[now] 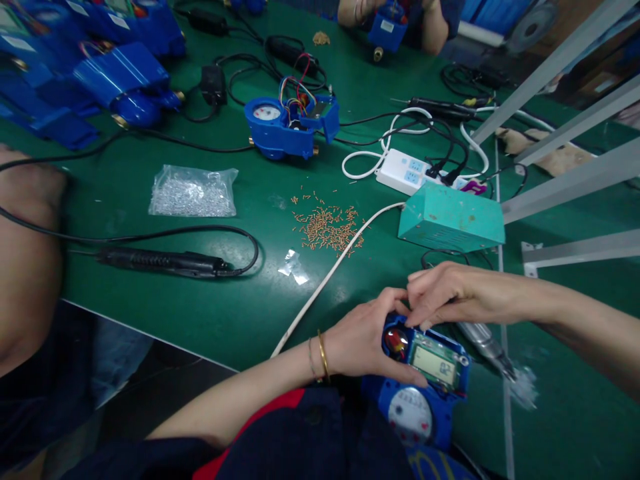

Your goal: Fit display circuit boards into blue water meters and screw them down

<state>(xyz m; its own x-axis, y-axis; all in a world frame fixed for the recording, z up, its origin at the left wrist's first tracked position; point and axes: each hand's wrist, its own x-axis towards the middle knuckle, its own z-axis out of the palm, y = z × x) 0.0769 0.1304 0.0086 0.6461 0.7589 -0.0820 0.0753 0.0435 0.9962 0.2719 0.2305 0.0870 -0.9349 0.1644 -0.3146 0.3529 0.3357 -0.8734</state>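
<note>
A blue water meter [450, 400] with a round dial and a lit-up grey LCD panel [434, 362] rests at the table's near edge, close to my body. My left hand [357, 340] is wrapped around its left side, thumb along the lower edge of the LCD. At the upper corner of the case, the fingers of my right hand [443, 293] are pinched together; whatever they hold is hidden. Inside the open case, red and dark wires show in a round recess [397, 340]. A silver-tipped screwdriver [483, 343] lies just right of the meter, partly behind my right forearm.
Copper-coloured screws [327, 228] lie in a loose pile, beside a bag of silvery parts [194, 192]. Another opened meter [285, 137], a power strip [407, 170], a teal box [453, 217] and a black electric screwdriver [160, 262] surround it. Co-workers' arms [30, 260] are at left and far side.
</note>
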